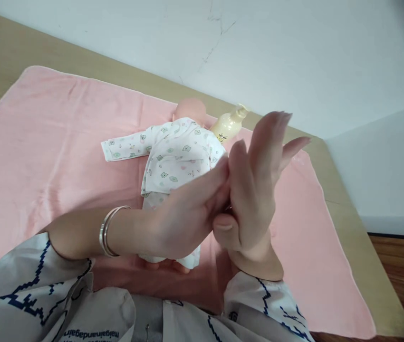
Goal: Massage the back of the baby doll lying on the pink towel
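Observation:
In front of my chest, my left hand (191,213) and my right hand (259,185) are pressed together. My left hand, with silver bangles (106,232) at its wrist, reaches across with straightened fingers against the right palm; its fingertips are partly hidden. The fingers of my right hand stretch upward, and its thumb bends toward the left hand. No object shows between them. Beneath and beyond the hands lies a baby doll (173,161) in a white printed top and trousers, one sleeve stretched out to the left. Its face does not show.
A pink blanket (62,142) spreads under the doll on a wooden tabletop (348,213). Beside the doll's head is a pale yellow pump bottle (228,124), tilted in view. A white wall (276,52) rises behind the table. Wooden flooring (398,270) shows at lower right.

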A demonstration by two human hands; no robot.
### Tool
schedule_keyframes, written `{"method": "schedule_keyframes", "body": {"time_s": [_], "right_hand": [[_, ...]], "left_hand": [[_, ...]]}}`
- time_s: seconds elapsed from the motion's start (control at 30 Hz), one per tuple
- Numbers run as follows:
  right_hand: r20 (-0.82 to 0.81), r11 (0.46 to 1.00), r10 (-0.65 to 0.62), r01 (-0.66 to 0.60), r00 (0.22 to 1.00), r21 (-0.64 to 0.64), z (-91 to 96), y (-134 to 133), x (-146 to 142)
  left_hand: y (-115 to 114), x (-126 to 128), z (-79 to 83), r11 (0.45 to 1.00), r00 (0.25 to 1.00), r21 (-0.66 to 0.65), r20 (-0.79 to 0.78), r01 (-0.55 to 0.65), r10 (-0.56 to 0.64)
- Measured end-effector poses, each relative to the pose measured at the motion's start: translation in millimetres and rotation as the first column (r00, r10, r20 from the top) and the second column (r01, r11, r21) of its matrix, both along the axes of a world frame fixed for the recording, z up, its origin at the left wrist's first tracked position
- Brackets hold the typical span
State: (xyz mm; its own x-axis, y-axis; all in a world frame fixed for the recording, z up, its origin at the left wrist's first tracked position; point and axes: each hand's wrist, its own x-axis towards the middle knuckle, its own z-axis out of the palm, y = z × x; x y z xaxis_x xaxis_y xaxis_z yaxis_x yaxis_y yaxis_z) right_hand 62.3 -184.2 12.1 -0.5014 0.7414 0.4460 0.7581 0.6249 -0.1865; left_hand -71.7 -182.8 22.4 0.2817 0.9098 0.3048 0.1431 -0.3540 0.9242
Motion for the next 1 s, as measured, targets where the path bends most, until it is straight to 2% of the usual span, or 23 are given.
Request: {"method": "schedule_keyframes", "body": {"time_s": [0.07,0.1,0.13,0.23,0.33,0.43,0.5,0.53,0.6,0.67,0.7,0.73,0.77,0.87,0.93,1.0], "right_hand": [[-0.027,0.980,0.010,-0.004,1.000,0.197,-7.0,3,-1],[-0.014,0.966,0.036,-0.031,0.999,0.255,-11.1,1,-4],[0.015,0.962,0.066,-0.068,0.998,0.264,-15.4,-2,-9],[0.006,0.953,0.200,-0.196,0.980,0.233,-26.4,-16,-25],[-0.068,0.941,0.323,-0.312,0.944,0.133,-29.0,-26,-33],[-0.142,0.879,0.475,-0.476,0.868,0.034,-22.3,-23,-26],[-0.189,0.824,0.559,-0.566,0.807,0.021,-18.1,-14,-18],[-0.198,0.815,0.570,-0.579,0.798,0.012,-17.8,-8,-14],[-0.217,0.859,0.497,-0.512,0.840,-0.015,-22.6,6,-10],[-0.235,0.956,0.265,-0.287,0.935,-0.063,-33.9,19,-11],[-0.235,0.981,0.148,-0.172,0.961,-0.088,-41.2,25,-14],[-0.219,0.989,0.058,-0.086,0.974,-0.120,-49.1,32,-17],[-0.191,0.988,0.007,-0.036,0.982,-0.149,-57.1,40,-20],[-0.066,0.974,-0.097,0.081,0.993,-0.212,-78.9,68,-22],[0.011,0.960,-0.166,0.164,0.986,-0.228,-89.9,91,-14],[0.057,0.964,-0.097,0.108,0.994,-0.244,-97.5,115,-1]], "left_hand": [[6,-14,16.2,0.948,0.964,-0.177,0.085,0.265,-0.253],[9,-20,22.6,0.913,0.942,-0.241,0.141,0.330,-0.304],[13,-26,27.5,0.895,0.935,-0.281,0.176,0.347,-0.307],[23,-40,34.1,0.923,0.958,-0.291,0.211,0.253,-0.197],[27,-49,33.6,0.886,0.902,-0.314,0.374,0.341,-0.215],[29,-53,32.1,0.865,0.840,-0.313,0.506,0.391,-0.197],[34,-51,28.3,0.887,0.840,-0.316,0.527,0.335,-0.130],[40,-49,23.7,0.901,0.846,-0.320,0.526,0.292,-0.088],[58,-40,5.7,0.941,0.868,-0.295,0.496,0.167,0.001],[83,-29,-24.2,0.982,0.896,-0.190,0.434,-0.016,0.099],[96,-24,-42.2,0.982,0.887,-0.116,0.424,-0.148,0.184],[109,-19,-61.0,0.965,0.873,-0.089,0.411,-0.248,0.262],[120,-15,-79.4,0.953,0.881,-0.077,0.365,-0.294,0.301],[141,-7,-125.3,0.926,0.905,0.008,0.213,-0.378,0.367],[145,-4,-145.4,0.915,0.904,0.019,0.166,-0.403,0.395],[145,-2,-158.4,0.918,0.915,0.056,0.130,-0.392,0.383]]}}
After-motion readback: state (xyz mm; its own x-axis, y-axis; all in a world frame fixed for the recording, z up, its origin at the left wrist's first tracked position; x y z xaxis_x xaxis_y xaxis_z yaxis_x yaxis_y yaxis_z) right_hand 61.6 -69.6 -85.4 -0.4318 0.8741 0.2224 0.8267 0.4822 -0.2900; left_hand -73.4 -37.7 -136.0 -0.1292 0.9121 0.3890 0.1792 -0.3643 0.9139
